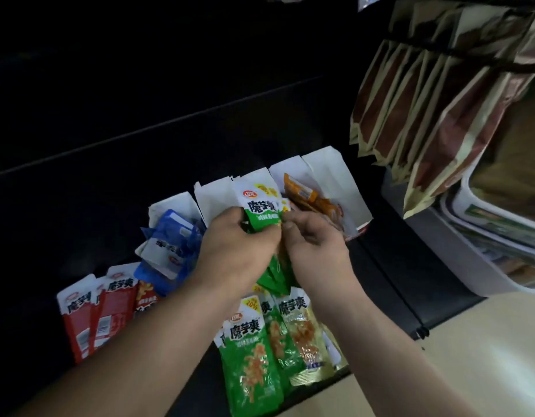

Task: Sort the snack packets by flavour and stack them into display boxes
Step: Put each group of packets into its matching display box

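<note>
Right between the two hands, a bunch of green packets [261, 210] is getting held up over the middle box [215, 200], with the left hand [236, 245] gripping one side and the right hand [314, 239] pinching the other edge. I'm guessing that slick bundle is risking fanning out and sliding in with the orange packets [305, 194] just past the right hand, or the blue packets [173, 236] beside the left hand, mixing up flavours.

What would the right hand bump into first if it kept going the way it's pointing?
Most likely the green packet that the left hand grips. The right hand points its curled fingers at that packet's edge and may be touching it; depth is unclear.
</note>
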Demonstrator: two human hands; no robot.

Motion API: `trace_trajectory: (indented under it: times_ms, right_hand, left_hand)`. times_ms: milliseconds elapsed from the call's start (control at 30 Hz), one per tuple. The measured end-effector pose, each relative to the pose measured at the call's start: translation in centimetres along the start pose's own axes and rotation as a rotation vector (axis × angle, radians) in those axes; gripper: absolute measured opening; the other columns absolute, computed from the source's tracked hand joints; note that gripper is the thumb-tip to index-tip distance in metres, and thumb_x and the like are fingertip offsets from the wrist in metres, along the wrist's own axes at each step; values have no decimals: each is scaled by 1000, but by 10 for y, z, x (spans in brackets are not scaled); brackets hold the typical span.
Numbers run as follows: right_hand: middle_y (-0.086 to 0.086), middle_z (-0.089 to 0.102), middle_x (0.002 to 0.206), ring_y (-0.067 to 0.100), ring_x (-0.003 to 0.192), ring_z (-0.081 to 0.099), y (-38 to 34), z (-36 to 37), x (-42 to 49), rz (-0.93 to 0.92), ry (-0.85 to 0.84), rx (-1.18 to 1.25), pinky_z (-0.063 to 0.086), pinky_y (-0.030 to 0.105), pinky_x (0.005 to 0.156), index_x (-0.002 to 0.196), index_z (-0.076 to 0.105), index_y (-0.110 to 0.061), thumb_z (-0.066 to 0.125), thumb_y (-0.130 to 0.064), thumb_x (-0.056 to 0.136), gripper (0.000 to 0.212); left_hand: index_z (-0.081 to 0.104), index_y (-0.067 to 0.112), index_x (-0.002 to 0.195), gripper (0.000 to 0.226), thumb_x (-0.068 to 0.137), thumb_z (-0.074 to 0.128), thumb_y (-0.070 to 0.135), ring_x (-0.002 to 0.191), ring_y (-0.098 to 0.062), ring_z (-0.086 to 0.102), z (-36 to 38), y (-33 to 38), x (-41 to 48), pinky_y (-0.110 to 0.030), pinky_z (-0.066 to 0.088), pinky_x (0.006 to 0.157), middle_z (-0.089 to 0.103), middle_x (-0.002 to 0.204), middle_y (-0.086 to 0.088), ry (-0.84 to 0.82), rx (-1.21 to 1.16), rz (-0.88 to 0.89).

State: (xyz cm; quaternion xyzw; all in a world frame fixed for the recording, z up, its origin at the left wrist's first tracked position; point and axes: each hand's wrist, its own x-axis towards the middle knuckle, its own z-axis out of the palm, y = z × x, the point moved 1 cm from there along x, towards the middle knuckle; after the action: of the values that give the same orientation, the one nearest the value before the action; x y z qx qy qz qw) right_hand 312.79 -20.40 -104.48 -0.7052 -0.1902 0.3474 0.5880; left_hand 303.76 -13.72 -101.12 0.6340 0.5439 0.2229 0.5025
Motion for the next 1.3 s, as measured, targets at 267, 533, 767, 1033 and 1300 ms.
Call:
trace_trajectory:
  times_ms: [267, 533, 767, 1033, 1300]
  right_hand:
    - [-12, 74, 111, 1, 92, 69, 4, -7, -2, -67, -181, -174, 59, 23, 78, 134, 68, -30, 49, -21, 106, 35]
    - [-1, 51, 144, 25, 125, 60, 14, -9, -5, 87, -175, -84, 58, 51, 98, 145, 58, -28, 51, -39, 97, 50]
    - [-6, 65, 93, 5, 64, 64, 31, -23, -24, 6, -107, -43, 56, 20, 63, 122, 67, -31, 59, -27, 105, 20]
    - [-11, 74, 96, 1, 86, 68, 68, -21, -77, -89, -144, -234, 47, 11, 70, 114, 74, -27, 61, -21, 102, 18]
    - [-6, 65, 130, 1, 124, 54, 103, 3, -91, -218, -192, -519, 35, 1, 100, 121, 73, -18, 58, -23, 94, 31]
  left_hand:
    - [73, 24, 94, 14, 81, 77, 22, 79, -18, 77, 3, -7, 6, -51, 65, 75, 78, 83, 6, 46, -50, -84]
    - [72, 26, 85, 9, 88, 78, 20, 82, -16, 75, 11, -6, 9, -37, 65, 76, 77, 83, 6, -43, -81, -111]
    - [67, 22, 130, 36, 95, 70, 14, 112, -12, 68, -9, -34, -1, -44, 57, 100, 70, 118, 11, 72, -200, -61]
    - [75, 34, 100, 22, 95, 69, 13, 76, -6, 75, -43, -91, -99, -25, 62, 71, 78, 89, 10, -87, 38, -158]
    - [70, 29, 109, 33, 87, 75, 5, 100, -13, 72, -26, -154, -94, -45, 58, 97, 75, 106, 9, 122, -215, -513]
